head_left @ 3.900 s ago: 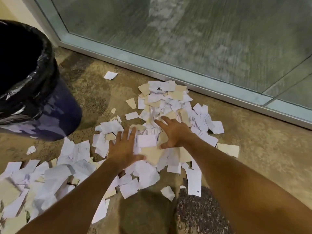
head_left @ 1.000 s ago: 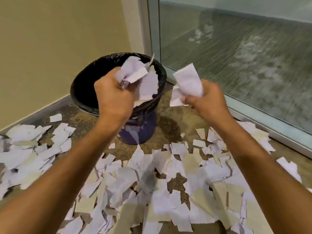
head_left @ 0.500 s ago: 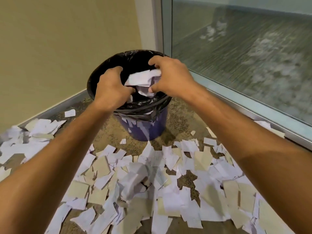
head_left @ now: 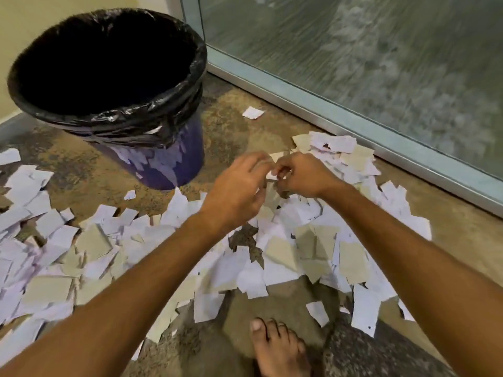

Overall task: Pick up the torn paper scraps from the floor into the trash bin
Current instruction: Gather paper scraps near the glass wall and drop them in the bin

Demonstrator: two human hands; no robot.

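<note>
Torn white and beige paper scraps [head_left: 283, 257] cover the floor from the left edge to the glass door. The trash bin [head_left: 166, 164], purple with a black bag over its rim, stands at the upper left, and its inside is dark. My left hand [head_left: 236, 194] and my right hand [head_left: 302, 175] hover close together above the pile, just right of the bin. The fingers of both hands are loosely curled and blurred. I see nothing gripped in either hand. A small white scrap [head_left: 272, 174] shows between their fingertips.
A glass door with a metal bottom frame [head_left: 340, 115] runs along the right. One lone scrap [head_left: 253, 112] lies near it behind the pile. My bare foot [head_left: 277, 346] stands on the mottled floor at the bottom. A beige wall [head_left: 16, 12] rises behind the bin.
Both hands held scraps over the bin half a second ago. Now the scraps are gone from them, and the hands have come down and to the right, over the pile.
</note>
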